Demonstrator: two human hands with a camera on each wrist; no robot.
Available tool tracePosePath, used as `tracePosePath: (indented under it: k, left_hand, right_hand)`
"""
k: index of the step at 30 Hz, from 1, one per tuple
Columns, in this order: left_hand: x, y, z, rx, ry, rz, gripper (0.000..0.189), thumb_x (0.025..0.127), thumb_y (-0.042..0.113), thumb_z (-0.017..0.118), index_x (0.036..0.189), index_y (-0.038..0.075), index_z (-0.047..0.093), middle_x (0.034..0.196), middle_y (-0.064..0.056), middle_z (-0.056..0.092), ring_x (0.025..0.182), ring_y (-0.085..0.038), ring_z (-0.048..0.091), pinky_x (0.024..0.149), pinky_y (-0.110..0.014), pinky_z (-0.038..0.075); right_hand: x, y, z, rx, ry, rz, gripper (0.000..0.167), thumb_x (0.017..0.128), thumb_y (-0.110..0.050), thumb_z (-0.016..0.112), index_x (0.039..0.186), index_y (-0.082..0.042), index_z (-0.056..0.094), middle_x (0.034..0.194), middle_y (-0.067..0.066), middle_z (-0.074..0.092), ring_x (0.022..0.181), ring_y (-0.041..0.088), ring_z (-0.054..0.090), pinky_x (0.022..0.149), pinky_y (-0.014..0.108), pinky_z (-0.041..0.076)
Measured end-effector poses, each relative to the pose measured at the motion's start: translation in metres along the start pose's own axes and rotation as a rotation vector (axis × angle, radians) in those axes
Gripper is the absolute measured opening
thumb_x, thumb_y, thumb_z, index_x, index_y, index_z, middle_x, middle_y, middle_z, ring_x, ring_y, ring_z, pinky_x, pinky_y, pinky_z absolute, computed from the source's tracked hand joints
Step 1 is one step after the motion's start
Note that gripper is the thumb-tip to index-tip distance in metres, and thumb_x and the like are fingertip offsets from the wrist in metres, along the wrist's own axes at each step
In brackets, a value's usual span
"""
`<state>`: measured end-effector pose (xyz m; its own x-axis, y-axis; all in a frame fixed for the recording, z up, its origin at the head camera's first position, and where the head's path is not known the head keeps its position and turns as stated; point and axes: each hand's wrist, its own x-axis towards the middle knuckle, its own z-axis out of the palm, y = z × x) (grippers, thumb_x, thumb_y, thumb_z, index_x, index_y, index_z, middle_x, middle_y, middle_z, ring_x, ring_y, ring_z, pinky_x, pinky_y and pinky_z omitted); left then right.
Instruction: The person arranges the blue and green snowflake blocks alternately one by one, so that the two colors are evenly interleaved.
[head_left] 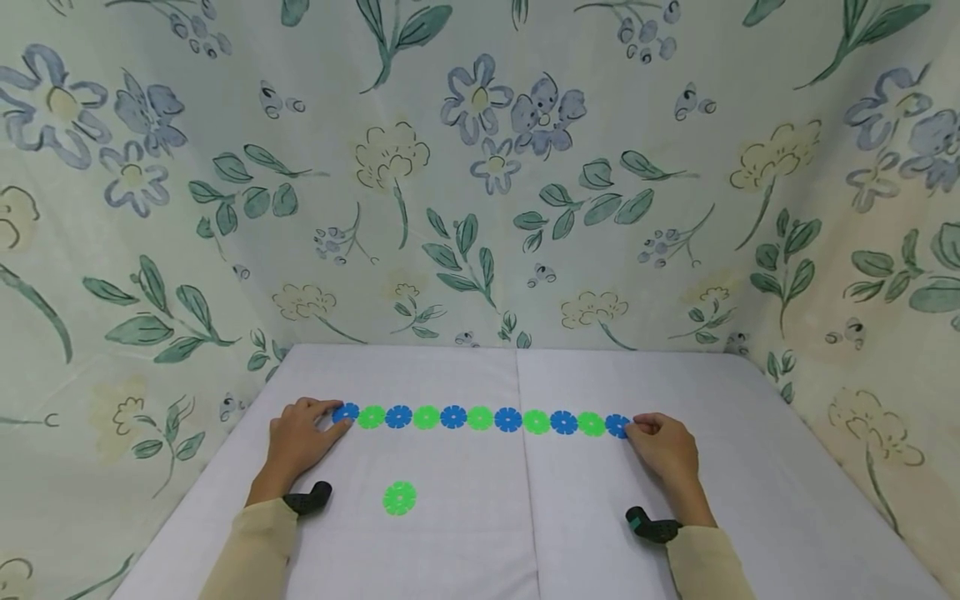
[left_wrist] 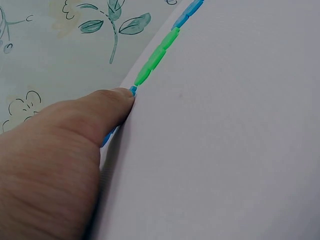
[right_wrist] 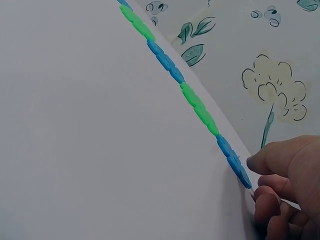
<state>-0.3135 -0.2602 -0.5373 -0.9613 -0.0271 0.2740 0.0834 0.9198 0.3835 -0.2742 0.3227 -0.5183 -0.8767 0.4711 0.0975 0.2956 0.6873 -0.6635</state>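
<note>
A straight row of notched plastic snowflake discs, alternating blue and green, runs left to right across the white cloth, each meeting its neighbour at the edge. My left hand (head_left: pixel 302 437) pinches the blue disc (head_left: pixel 346 412) at the left end, index finger at its far edge and thumb at its near edge. In the left wrist view the thumb (left_wrist: pixel 112 107) covers much of that disc. At the opposite end, my right hand (head_left: pixel 663 450) holds the last blue disc (head_left: pixel 617 426) by its outer edge with the fingertips. Nearer me lies a single loose green disc (head_left: pixel 400 497).
White cloth (head_left: pixel 450 550) covers the table, with a crease running front to back right of centre. Flower-patterned curtains (head_left: pixel 465 250) stand behind the table and on both sides. A black strap device sits on each wrist, below beige sleeves (head_left: pixel 251 550).
</note>
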Motion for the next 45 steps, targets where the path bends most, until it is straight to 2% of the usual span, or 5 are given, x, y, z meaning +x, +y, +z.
tracePosePath:
  k: [18, 26, 30, 37, 45]
  left_hand:
    - [0.002, 0.006, -0.003, 0.016, -0.009, 0.015, 0.054, 0.089, 0.054, 0.068, 0.132, 0.020, 0.066, 0.127, -0.020, 0.060, 0.114, -0.040, 0.053, 0.086, -0.057, 0.037]
    - [0.002, 0.004, -0.001, 0.017, -0.007, 0.022, 0.056, 0.089, 0.056, 0.068, 0.132, 0.021, 0.066, 0.126, -0.020, 0.060, 0.114, -0.041, 0.053, 0.085, -0.057, 0.037]
    - [0.002, 0.002, 0.000, 0.019, -0.006, 0.020, 0.057, 0.088, 0.059, 0.067, 0.131, 0.021, 0.067, 0.126, -0.020, 0.060, 0.114, -0.041, 0.053, 0.085, -0.056, 0.037]
    - [0.002, 0.002, -0.001, 0.013, -0.003, 0.024, 0.058, 0.088, 0.060, 0.067, 0.131, 0.021, 0.067, 0.126, -0.020, 0.060, 0.113, -0.040, 0.054, 0.083, -0.055, 0.037]
    - [0.001, -0.001, -0.002, 0.012, -0.005, 0.013, 0.058, 0.088, 0.059, 0.067, 0.131, 0.021, 0.067, 0.126, -0.020, 0.060, 0.113, -0.040, 0.054, 0.083, -0.054, 0.037]
  right_hand:
    - [-0.001, 0.001, -0.004, 0.009, -0.047, -0.004, 0.042, 0.091, -0.033, 0.068, 0.121, -0.003, 0.067, 0.104, 0.017, 0.066, 0.095, 0.032, 0.057, 0.078, 0.045, 0.046]
    - [-0.003, -0.003, -0.005, 0.035, -0.058, -0.024, 0.041, 0.093, -0.032, 0.068, 0.123, -0.006, 0.066, 0.104, 0.014, 0.065, 0.092, 0.028, 0.056, 0.072, 0.035, 0.044]
    - [-0.006, -0.015, -0.006, 0.048, -0.056, -0.060, 0.039, 0.094, -0.033, 0.067, 0.125, -0.008, 0.066, 0.105, 0.013, 0.064, 0.092, 0.026, 0.054, 0.068, 0.030, 0.042]
    - [-0.017, -0.047, -0.012, 0.072, -0.034, -0.185, 0.037, 0.093, -0.032, 0.070, 0.123, -0.010, 0.066, 0.105, 0.012, 0.065, 0.083, 0.024, 0.054, 0.065, 0.027, 0.047]
    - [-0.026, -0.072, -0.012, 0.129, -0.040, -0.302, 0.035, 0.093, -0.035, 0.071, 0.121, -0.016, 0.068, 0.101, 0.006, 0.065, 0.075, 0.022, 0.055, 0.062, 0.025, 0.049]
